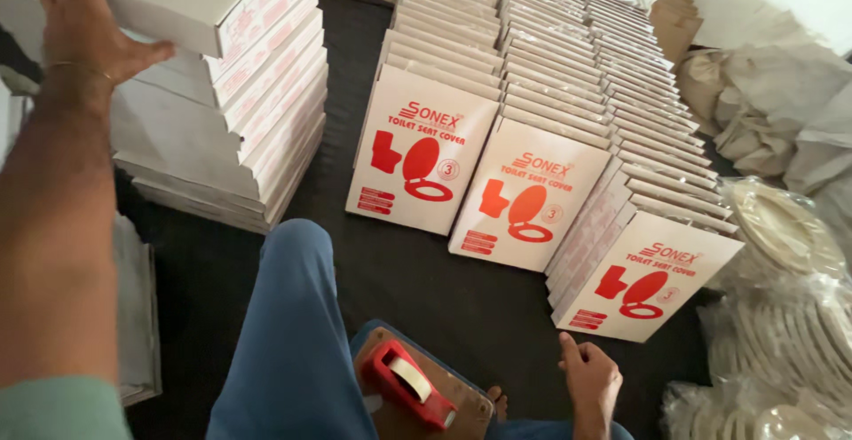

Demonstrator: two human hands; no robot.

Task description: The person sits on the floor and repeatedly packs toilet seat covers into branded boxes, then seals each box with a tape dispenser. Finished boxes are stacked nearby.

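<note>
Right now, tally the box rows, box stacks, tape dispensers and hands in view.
Rows of upright boxes: 3
Stack of flat boxes: 1
Red tape dispenser: 1
Hands: 2, left hand on the stack, right hand free
Total: 7

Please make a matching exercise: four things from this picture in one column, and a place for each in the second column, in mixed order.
1. left hand
2. right hand
3. red tape dispenser
4. wrapped seat rings

a. far right, in plastic
b. on the top box of the stack
c. low, near the front box of the right row
d. on a board by the knee

Pairs: 1-b, 2-c, 3-d, 4-a
</note>
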